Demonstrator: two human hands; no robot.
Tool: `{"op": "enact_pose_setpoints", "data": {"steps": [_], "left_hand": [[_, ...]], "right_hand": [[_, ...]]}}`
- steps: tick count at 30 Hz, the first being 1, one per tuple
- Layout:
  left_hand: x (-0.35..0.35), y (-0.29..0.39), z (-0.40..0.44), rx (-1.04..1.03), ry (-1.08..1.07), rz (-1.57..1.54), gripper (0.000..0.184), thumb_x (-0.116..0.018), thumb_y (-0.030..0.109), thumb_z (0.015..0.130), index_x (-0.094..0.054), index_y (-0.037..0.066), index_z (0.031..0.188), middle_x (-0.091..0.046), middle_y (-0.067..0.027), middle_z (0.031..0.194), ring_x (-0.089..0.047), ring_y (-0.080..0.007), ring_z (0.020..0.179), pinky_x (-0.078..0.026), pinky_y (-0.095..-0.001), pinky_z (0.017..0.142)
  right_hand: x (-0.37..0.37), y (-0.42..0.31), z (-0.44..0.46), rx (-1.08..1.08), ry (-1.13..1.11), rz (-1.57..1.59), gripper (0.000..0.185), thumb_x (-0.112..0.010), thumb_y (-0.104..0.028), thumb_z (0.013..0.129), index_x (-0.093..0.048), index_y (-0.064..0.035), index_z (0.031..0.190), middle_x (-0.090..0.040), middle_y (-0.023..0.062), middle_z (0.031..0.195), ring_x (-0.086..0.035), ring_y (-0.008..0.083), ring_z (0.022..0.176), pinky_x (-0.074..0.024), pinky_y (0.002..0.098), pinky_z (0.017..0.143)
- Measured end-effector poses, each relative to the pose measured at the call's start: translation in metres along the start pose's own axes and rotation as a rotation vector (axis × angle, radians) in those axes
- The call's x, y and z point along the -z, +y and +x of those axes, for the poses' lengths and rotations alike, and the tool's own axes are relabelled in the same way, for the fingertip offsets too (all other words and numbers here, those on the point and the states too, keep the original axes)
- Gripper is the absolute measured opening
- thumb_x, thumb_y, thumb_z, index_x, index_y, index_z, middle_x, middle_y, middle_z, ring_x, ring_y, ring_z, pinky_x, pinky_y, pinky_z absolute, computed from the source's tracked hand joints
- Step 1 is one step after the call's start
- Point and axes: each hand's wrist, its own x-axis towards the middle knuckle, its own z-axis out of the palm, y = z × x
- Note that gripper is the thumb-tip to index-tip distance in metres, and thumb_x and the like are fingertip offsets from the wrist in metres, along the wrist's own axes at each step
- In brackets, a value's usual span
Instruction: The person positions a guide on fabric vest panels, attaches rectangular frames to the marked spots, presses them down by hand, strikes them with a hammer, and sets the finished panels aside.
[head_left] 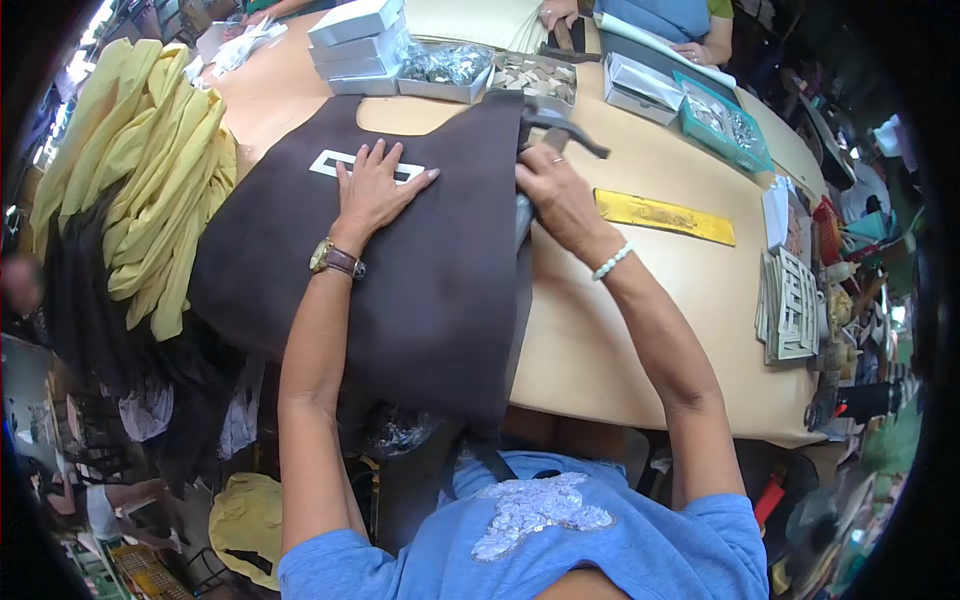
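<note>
Desk [650, 330] — beige top, busy far side. Stacked white boxes [358, 48], then an open box of plastic-wrapped small parts [445, 66], then a box of brownish pieces [533, 78]. Further right: a grey-white box [640, 88], with a teal tray [748, 157] of bagged bits just beside it. Yellow strip [665, 217] flat mid-right; stack of pale slotted frames [793, 305] near the right edge. Yellow cloth heap [170, 160] at left, over dark cloth [85, 295] — person in blue [660, 14] across the top.
</note>
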Motion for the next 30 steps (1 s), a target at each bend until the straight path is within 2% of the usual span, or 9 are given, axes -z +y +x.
{"op": "enact_pose_setpoints", "data": {"steps": [2,8,11,13,16,20,26,28,30], "left_hand": [[0.001,0.0,-0.001,-0.001,0.005,0.001,0.085,-0.048,0.07,0.078,-0.046,0.007,0.134,-0.037,-0.0165,0.142,-0.028,-0.033,0.135,-0.015,-0.0611,0.106],[-0.002,0.001,0.0,0.0,0.026,0.013,0.084,-0.049,0.069,0.077,-0.046,0.007,0.134,-0.038,-0.0164,0.142,-0.029,-0.0329,0.134,-0.016,-0.0615,0.106],[-0.004,-0.001,0.0,-0.013,0.03,0.008,0.085,-0.049,0.069,0.077,-0.045,0.007,0.134,-0.037,-0.017,0.142,-0.029,-0.0337,0.134,-0.016,-0.0619,0.106],[-0.004,-0.003,0.001,-0.021,0.009,0.013,0.084,-0.049,0.069,0.078,-0.045,0.007,0.135,-0.037,-0.0174,0.142,-0.029,-0.0344,0.134,-0.016,-0.0621,0.106],[-0.008,-0.015,0.002,-0.102,0.023,0.023,0.084,-0.048,0.069,0.078,-0.044,0.007,0.135,-0.036,-0.0181,0.142,-0.029,-0.0352,0.134,-0.016,-0.0623,0.105],[0.0,-0.007,0.003,-0.055,-0.012,0.014,0.082,-0.047,0.069,0.079,-0.043,0.009,0.136,-0.035,-0.0178,0.143,-0.029,-0.0353,0.134,-0.018,-0.0626,0.105],[-0.003,-0.014,-0.004,-0.074,-0.007,0.063,0.068,-0.051,0.054,0.085,-0.042,0.011,0.137,-0.035,-0.0162,0.144,-0.027,-0.0342,0.135,-0.016,-0.0606,0.107],[-0.003,-0.012,-0.003,-0.041,-0.01,0.053,0.068,-0.05,0.055,0.085,-0.042,0.011,0.137,-0.035,-0.016,0.144,-0.026,-0.0339,0.136,-0.016,-0.0603,0.107],[-0.003,-0.011,0.001,-0.009,-0.016,0.054,0.068,-0.05,0.055,0.085,-0.042,0.012,0.137,-0.035,-0.0155,0.144,-0.026,-0.0335,0.136,-0.016,-0.0608,0.107]], "right_hand": [[0.019,0.007,0.006,-0.087,0.057,0.012,0.012,-0.053,-0.003,0.078,-0.055,-0.0087,0.088,-0.052,0.0083,0.096,-0.053,0.0261,0.1,-0.0462,0.0357,0.083],[0.059,-0.035,0.024,-0.112,0.251,0.058,0.016,-0.057,0.0,0.074,-0.054,-0.0069,0.087,-0.053,0.0097,0.099,-0.052,0.0306,0.11,-0.0452,0.0391,0.09],[0.058,-0.078,0.028,0.002,0.233,0.215,0.013,-0.058,-0.006,0.074,-0.054,-0.0062,0.087,-0.053,0.0119,0.099,-0.052,0.0315,0.107,-0.0455,0.0418,0.088],[0.056,-0.109,0.029,0.091,0.167,0.286,0.014,-0.058,-0.003,0.073,-0.053,-0.0056,0.085,-0.051,0.012,0.096,-0.051,0.0324,0.112,-0.0459,0.0422,0.086],[0.035,-0.136,0.022,0.159,-0.009,0.302,0.01,-0.055,-0.011,0.078,-0.051,-0.0068,0.087,-0.047,0.0112,0.096,-0.046,0.0302,0.115,-0.0426,0.045,0.088],[-0.002,-0.134,0.01,0.126,-0.095,0.267,0.013,-0.053,-0.014,0.082,-0.053,-0.0061,0.092,-0.051,0.0161,0.101,-0.046,0.0333,0.118,-0.0417,0.0531,0.089],[-0.008,-0.115,0.007,0.087,-0.031,0.201,0.014,-0.052,-0.015,0.082,-0.054,-0.007,0.094,-0.05,0.016,0.102,-0.045,0.0331,0.118,-0.0423,0.0533,0.088],[-0.007,-0.114,0.008,0.057,0.004,0.225,0.011,-0.053,-0.008,0.08,-0.052,-0.0048,0.09,-0.048,0.0137,0.101,-0.045,0.032,0.117,-0.0385,0.0478,0.095],[-0.013,-0.112,0.008,0.036,0.02,0.233,0.011,-0.053,-0.009,0.08,-0.052,-0.0049,0.09,-0.048,0.0136,0.1,-0.045,0.032,0.117,-0.0386,0.0477,0.095]]}}
